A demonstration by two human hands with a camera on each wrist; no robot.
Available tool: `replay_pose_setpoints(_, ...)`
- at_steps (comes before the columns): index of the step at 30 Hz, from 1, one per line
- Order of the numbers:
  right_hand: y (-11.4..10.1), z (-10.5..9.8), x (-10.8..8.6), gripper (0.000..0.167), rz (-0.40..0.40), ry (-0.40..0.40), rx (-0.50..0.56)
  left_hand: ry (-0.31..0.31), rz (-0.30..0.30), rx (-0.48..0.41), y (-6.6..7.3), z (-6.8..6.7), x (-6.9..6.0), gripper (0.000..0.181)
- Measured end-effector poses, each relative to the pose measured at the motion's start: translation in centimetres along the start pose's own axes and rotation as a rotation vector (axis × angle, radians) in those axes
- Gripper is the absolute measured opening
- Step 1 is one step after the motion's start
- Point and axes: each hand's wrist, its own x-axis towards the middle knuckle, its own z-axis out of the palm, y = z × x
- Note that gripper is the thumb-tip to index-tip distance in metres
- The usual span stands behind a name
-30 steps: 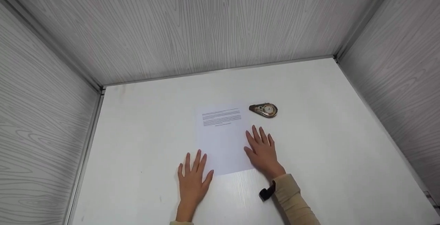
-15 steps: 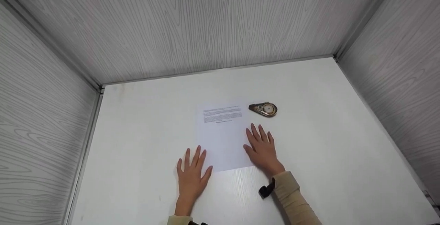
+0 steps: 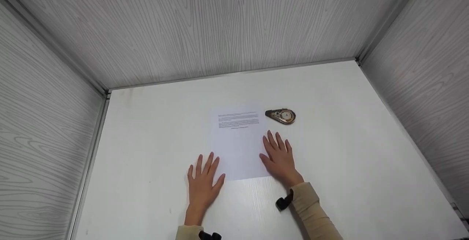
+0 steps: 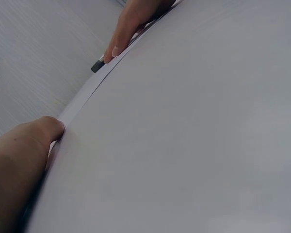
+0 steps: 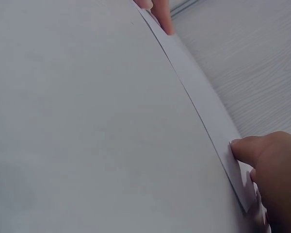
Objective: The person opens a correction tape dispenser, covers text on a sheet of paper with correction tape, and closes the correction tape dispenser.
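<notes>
Presently, fingers spread apart, my left hand at about eight o'clock and right hand at four are touching the printed sheet lying between (light, equal pressure should be keeping it flat).

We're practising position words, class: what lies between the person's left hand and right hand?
The lower, blank part of the paper sheet lies between the left hand and the right hand, as the head view shows.
</notes>
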Motion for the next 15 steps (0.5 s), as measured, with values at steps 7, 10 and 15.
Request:
replay_pose_setpoints(7, -0.25, -0.19, 0.07, 0.065, 0.003, 0.005, 0.018, 0.008, -0.001, -0.001, 0.07, -0.15, -0.19, 0.06)
replay_pose_setpoints(10, -0.18, -0.16, 0.09, 0.064, 0.0, 0.006, 0.02, 0.016, 0.001, -0.004, 0.08, -0.08, -0.27, 0.059)
replay_pose_setpoints(15, -0.01, 0.01, 0.0, 0.064, -0.01, 0.018, 0.028, 0.03, 0.004, -0.014, 0.02, 0.09, -0.36, 0.057)
